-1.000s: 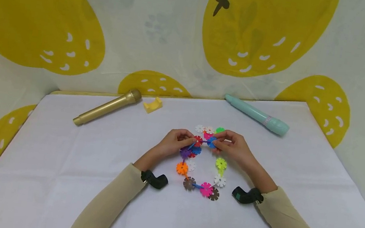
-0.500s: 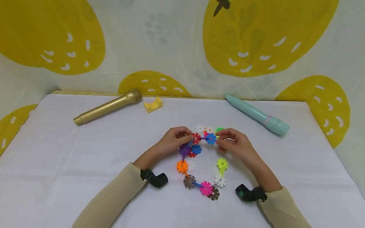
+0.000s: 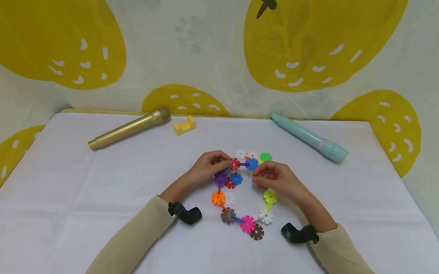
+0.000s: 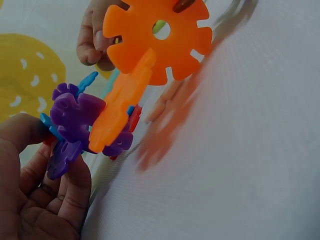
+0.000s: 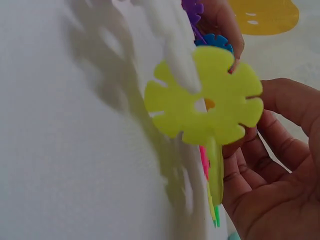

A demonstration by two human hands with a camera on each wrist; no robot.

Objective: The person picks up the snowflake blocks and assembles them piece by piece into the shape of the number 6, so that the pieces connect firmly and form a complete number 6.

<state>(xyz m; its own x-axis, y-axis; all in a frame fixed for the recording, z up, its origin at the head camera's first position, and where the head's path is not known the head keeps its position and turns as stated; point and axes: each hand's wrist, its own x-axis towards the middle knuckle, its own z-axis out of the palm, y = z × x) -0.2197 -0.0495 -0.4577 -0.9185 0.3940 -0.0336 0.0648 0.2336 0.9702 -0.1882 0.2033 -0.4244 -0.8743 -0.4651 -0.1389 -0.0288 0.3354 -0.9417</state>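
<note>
Taking the chain's loop as a clock face, a gold mic (image 3: 131, 128) and, nearer, a yellow holder (image 3: 184, 126) lie towards ten o'clock. Also at ten, close in, the left hand (image 3: 209, 165) has its fingers clamped on the chain (image 3: 248, 224) near the red disc (image 3: 235, 164). The chain runs from a blue disc (image 3: 252, 164) at twelve, anticlockwise, seemingly to a lime disc (image 3: 270, 197) at three, leaving a gap. Linking discs looks like the step in hand; closing that gap would call for lining up slots and pressing. At two, the right hand (image 3: 279, 179) has loosely curled fingers, no piece visible between them. A teal mic (image 3: 308, 138) lies between one and two. The desk (image 3: 190, 267) is white and creased; a pale backdrop (image 3: 195, 71) with big yellow shapes rises behind.
</note>
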